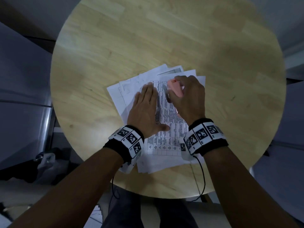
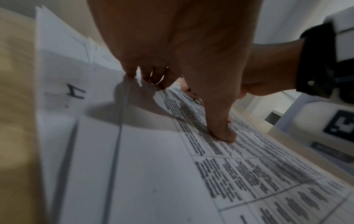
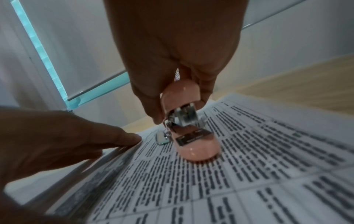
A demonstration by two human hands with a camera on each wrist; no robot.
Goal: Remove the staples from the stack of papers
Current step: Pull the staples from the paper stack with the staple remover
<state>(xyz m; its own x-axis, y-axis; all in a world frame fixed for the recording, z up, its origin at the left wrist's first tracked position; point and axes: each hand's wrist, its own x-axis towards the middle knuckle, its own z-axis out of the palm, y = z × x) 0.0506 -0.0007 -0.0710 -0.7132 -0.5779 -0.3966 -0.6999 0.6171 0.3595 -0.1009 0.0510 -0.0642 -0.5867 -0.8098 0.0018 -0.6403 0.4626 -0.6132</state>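
A loose, fanned stack of white papers [image 1: 166,129] lies on the round wooden table [image 1: 164,38], with a printed table sheet on top. My left hand [image 1: 148,104] lies flat on the sheet with fingers straight, pressing it down; its thumb [image 2: 224,133] also touches the print. My right hand [image 1: 189,96] grips a pink stapler-shaped tool [image 1: 175,88] near the sheet's far end. In the right wrist view the tool [image 3: 191,136] stands tilted, its pink end on the papers [image 3: 249,166] and a small metal tab by the sheet's corner. I cannot make out any staple.
The table edge [image 1: 54,99] curves close on my left and near side. Grey furniture [image 1: 19,79] stands to the left, with dark items on the floor [image 1: 44,163]. Wrist-camera cables [image 1: 203,178] hang over the near edge. Bare wood lies beyond the papers.
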